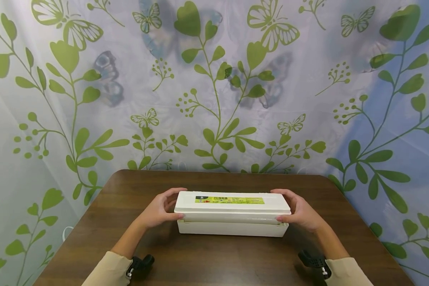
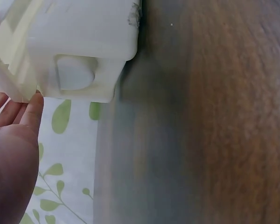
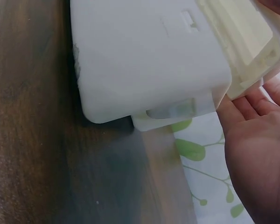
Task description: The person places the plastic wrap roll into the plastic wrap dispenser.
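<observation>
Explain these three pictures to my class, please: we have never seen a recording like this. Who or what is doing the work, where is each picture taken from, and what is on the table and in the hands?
No machine is at work here; a person uses two bare hands. The large picture comes from a camera worn on the head, looking down at a brown wooden table in front of a curtain with green leaves and butterflies. The two smaller pictures come from cameras strapped to the wrists, so each shows its own hand close up.

On the table lies a long white plastic box with a yellow-green label on its lid. The left hand grips the box's left end and the right hand grips its right end, fingers curled over the top edge and thumbs at the front. In the wrist views the fingertips touch the box's ends.
</observation>
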A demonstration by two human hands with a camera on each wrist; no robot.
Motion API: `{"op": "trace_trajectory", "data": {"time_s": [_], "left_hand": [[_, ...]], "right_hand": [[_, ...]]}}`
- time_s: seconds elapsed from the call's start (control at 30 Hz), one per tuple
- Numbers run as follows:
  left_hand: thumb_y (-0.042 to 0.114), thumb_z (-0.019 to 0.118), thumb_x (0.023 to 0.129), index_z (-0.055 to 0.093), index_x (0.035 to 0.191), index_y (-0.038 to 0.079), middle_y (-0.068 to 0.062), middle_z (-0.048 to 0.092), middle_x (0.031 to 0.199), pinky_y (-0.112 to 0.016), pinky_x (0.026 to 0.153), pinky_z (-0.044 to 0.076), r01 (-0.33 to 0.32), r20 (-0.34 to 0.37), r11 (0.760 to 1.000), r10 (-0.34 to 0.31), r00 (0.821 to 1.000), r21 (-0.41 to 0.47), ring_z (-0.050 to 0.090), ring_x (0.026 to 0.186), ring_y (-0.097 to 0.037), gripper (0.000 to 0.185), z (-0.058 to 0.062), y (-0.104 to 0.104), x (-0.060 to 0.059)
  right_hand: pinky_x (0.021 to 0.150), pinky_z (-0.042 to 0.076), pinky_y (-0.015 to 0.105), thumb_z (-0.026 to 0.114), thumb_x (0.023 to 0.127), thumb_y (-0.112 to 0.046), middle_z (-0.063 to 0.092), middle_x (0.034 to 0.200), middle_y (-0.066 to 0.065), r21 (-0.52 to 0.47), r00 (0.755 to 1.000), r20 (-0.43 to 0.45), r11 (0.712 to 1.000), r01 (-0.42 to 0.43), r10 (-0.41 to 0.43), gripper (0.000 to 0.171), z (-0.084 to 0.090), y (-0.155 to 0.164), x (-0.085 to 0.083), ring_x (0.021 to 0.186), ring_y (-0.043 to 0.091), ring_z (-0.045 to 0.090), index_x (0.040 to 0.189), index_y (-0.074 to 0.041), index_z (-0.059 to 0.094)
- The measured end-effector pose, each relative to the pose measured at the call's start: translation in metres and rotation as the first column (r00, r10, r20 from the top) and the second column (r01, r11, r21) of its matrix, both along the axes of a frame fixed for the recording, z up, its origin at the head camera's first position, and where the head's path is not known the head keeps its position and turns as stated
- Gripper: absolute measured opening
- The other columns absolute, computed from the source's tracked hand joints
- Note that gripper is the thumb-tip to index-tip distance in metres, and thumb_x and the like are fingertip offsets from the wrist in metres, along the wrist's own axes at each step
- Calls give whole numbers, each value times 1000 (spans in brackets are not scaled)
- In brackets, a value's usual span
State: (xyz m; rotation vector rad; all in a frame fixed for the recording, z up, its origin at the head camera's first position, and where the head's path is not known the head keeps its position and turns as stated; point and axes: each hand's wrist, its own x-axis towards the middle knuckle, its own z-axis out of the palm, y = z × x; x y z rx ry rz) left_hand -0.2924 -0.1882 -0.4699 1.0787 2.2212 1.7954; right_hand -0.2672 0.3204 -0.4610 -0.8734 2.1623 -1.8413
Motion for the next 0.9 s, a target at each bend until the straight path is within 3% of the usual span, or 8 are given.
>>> {"op": "trace_trajectory", "data": {"time_s": [0.2,0.47,0.57,0.9], "left_hand": [[7,83,84,46,149,7,-19,53,147,-13,110,41,-27,-18,998,26,1000,-56,55,133,-6,74,-4,-1,0],[12,86,83,48,149,12,-13,54,147,-13,111,39,-57,-18,992,56,998,-109,51,140,-29,75,-3,2,-3],[12,85,84,48,149,12,-15,54,148,-13,111,39,-51,-19,992,50,999,-119,50,140,-35,75,-3,3,-4],[13,84,85,48,148,8,-16,55,145,-13,112,38,-42,-36,989,38,999,-141,52,139,-36,72,-4,4,-6]], "right_hand": [[77,63,38,72,85,13,60,132,4,-7,1000,-5,1000,-12,12,79,-1,-2,2,107,13,66,152,1,34],[77,63,38,75,84,10,59,132,7,41,1000,-21,999,19,-18,80,-2,1,1,106,13,66,153,6,32],[78,63,37,76,84,9,58,132,8,62,999,-25,997,35,-34,79,-4,3,1,106,13,65,152,3,36],[78,63,39,78,83,6,59,130,9,82,999,-4,996,43,-43,79,-10,7,-2,103,14,64,150,4,37]]}}
